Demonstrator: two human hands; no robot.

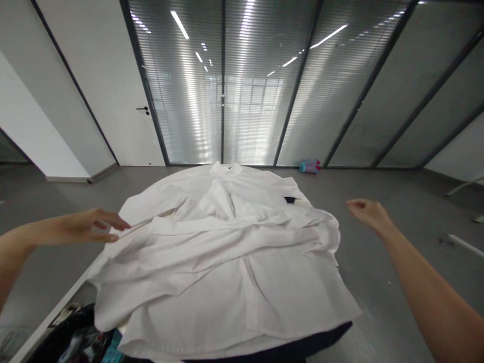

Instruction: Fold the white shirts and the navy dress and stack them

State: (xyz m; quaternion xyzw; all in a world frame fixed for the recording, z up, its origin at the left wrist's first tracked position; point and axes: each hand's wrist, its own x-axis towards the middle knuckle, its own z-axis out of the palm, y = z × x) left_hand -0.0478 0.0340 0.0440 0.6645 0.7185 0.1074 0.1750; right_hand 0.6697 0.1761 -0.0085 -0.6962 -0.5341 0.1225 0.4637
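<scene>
A white shirt (223, 257) is lying spread and rumpled across the middle of the frame, its collar pointing toward the upper centre and its hem hanging over the near edge of a dark surface (321, 339) at the bottom. The left hand (88, 225) is reaching in from the left edge, fingers stretched out flat and loose, their tips meeting the shirt's left sleeve edge; it is gripping nothing. The right hand (368, 212) is hovering in the right half of the frame, well apart from the cloth, with the fingers curling partly inward and holding nothing; it is blurred, so how far it is curled is probably not to be judged closely. At the lower left corner, a heap of dark and teal clothing (81, 338) is sitting just beside the shirt. A small blue and pink object (310, 166) is lying on the grey floor against the glass partition (264, 91) behind.
</scene>
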